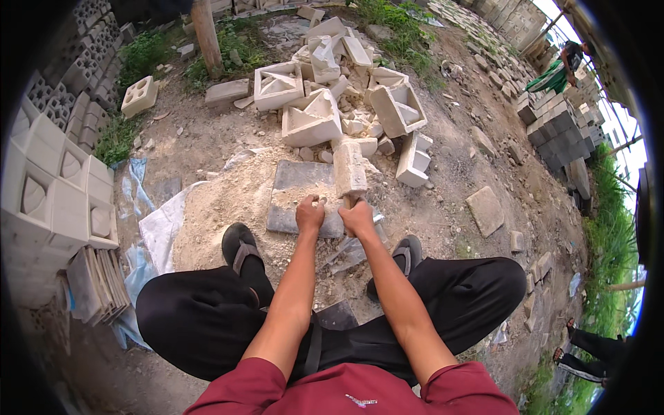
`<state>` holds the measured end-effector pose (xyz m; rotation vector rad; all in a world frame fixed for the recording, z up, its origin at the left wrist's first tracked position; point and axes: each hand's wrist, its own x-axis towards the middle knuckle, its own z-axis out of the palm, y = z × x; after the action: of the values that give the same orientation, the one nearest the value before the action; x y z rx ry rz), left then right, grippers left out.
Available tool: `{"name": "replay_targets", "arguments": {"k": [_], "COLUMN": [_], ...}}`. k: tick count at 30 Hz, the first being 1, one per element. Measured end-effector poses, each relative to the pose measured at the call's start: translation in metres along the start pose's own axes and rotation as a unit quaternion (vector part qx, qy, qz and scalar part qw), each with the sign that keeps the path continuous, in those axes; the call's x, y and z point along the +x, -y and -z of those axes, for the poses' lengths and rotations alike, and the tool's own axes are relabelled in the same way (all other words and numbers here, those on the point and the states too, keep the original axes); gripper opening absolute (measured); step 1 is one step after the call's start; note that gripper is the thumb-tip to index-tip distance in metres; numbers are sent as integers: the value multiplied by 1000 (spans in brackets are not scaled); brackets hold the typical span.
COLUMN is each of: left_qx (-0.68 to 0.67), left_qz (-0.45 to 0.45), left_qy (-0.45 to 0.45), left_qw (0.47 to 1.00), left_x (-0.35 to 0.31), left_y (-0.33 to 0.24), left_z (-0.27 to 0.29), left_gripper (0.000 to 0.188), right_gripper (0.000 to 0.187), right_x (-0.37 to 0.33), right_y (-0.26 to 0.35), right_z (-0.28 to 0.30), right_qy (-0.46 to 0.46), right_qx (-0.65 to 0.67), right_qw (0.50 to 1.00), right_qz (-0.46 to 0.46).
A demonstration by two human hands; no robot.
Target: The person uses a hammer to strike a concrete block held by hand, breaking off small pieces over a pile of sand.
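Note:
My right hand (357, 217) is wrapped round the short handle of a mallet (351, 169) with a big, block-shaped head caked in pale dust. The head points away from me, above the right edge of a flat grey slab (285, 220). Just left of it, my left hand (310, 214) is curled closed over the slab; whatever its fingers pinch is too small to make out. Pale crushed rubble (221, 225) covers part of the slab and heaps up on its left. Beyond the mallet lie broken cream-coloured blocks (312, 119) in a pile.
Moulded pale blocks (66, 176) are stacked at the left, above thin boards (100, 283). A white sheet (164, 228) lies beside the rubble. A wooden post (206, 38) stands far left. Grey blocks (557, 135) are piled at the right, with a person (564, 66) behind; another person's legs (595, 356) show lower right.

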<state>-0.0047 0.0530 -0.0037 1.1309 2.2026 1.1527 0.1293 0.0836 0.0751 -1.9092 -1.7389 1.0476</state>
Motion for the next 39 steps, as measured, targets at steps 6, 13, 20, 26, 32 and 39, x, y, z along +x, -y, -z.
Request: {"name": "replay_targets", "arguments": {"k": [6, 13, 20, 26, 32, 39], "left_qx": [-88, 71, 23, 3, -11, -32], "left_qz": [31, -26, -117, -43, -184, -68], "left_qy": [62, 121, 91, 67, 57, 93], "left_qw": [994, 990, 989, 997, 981, 993], "left_x": [-6, -7, -3, -5, -3, -1], "left_y": [-21, 23, 20, -12, 1, 13], "left_z": [-7, -13, -22, -22, -14, -20], "left_gripper": [25, 24, 40, 26, 26, 30], "right_gripper": [51, 47, 50, 42, 42, 43], "right_x": [4, -4, 4, 10, 8, 7], "right_y": [-69, -35, -6, -41, -48, -36], "right_z": [-7, 3, 10, 6, -2, 4], "right_qy": [52, 36, -39, -16, -22, -11], "right_qx": [-86, -106, 1, -43, -61, -54], "right_qw": [995, 994, 995, 997, 998, 998], "right_qz": [24, -1, 86, 63, 21, 30]}}
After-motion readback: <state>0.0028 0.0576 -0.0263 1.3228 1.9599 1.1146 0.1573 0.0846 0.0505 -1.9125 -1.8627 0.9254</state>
